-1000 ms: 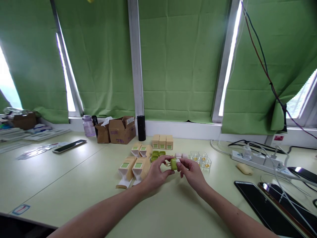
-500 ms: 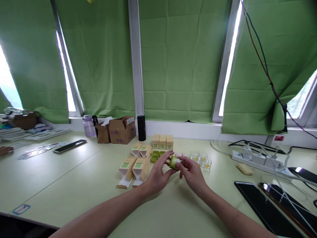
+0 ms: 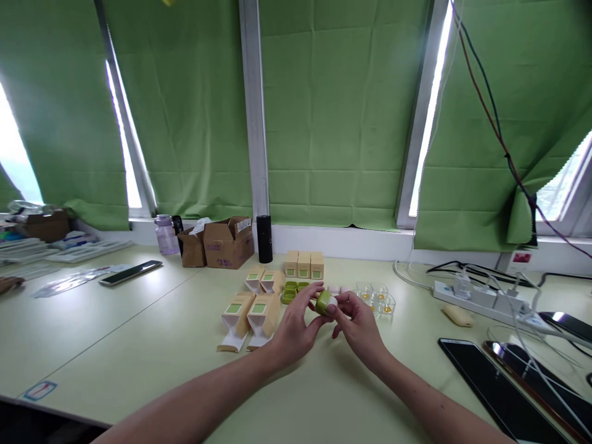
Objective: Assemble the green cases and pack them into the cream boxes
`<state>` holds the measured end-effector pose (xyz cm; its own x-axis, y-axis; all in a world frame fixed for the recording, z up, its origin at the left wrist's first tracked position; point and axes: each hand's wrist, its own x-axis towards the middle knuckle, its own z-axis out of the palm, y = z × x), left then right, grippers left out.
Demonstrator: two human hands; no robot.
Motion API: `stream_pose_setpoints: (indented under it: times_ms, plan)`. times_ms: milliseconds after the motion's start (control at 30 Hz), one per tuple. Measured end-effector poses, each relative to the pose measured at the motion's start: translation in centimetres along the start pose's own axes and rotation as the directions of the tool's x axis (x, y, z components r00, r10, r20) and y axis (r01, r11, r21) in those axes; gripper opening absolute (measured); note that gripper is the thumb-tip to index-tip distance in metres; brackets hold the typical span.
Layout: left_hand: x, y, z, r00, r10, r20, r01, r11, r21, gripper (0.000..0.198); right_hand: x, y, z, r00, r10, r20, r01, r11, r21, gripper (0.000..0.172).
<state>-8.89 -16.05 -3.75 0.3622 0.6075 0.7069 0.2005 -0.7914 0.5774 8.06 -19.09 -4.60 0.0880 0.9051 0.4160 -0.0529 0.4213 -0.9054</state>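
Note:
Between both hands is a small green container with a white part (image 3: 325, 303), held just above the table. My left hand (image 3: 298, 324) grips its green side with thumb and fingers. On the white side, my right hand (image 3: 358, 320) pinches it with thumb and forefinger. Just behind my left fingers sit several small open green containers (image 3: 290, 295), partly hidden. Small pale pieces (image 3: 340, 288) show behind my right fingers. Right of them stand clear cups with amber contents (image 3: 380, 297). Open tan cartons (image 3: 263, 313) with white flaps lie left of my left hand.
Three tan cartons (image 3: 304, 265) stand at the back, near a black cylinder (image 3: 264, 239) and a brown cardboard box (image 3: 229, 243). Phones (image 3: 493, 382) and a white power strip (image 3: 485, 301) with cables lie right. Another phone (image 3: 131, 273) and another person's hand (image 3: 9, 283) are left.
The green container has turned slightly between my fingers, showing more of its green side. My hands stay nearly in place. The other person's hand at far left has shifted a little.

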Motion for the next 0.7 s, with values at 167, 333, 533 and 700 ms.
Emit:
stream_pose_setpoints:
  times_ms: [167, 333, 533, 700]
  plan:
    - [0.3, -0.6, -0.1, 0.998, -0.04, 0.04, 0.045, 0.99, -0.137, 0.043, -0.1, -0.2, -0.7, 0.99, -0.13, 0.057, 0.14, 0.96, -0.241, 0.031]
    - [0.8, -0.7, -0.2, 0.976, -0.169, 0.14, 0.212, 0.889, -0.407, 0.047, -0.3, -0.4, -1.6, 0.883, -0.439, 0.168, 0.446, 0.67, -0.593, 0.037]
    - [0.8, 0.0, -0.2, 0.947, -0.204, 0.247, 0.313, 0.755, -0.576, 0.053, -0.4, -0.7, -2.0, 0.737, -0.561, 0.378, 0.6, 0.285, -0.747, 0.033]
    - [0.7, -0.2, 0.1, 0.938, -0.203, 0.28, 0.338, 0.709, -0.619, 0.053, -0.2, -0.6, -2.0, 0.684, -0.597, 0.418, 0.633, 0.203, -0.747, 0.036]
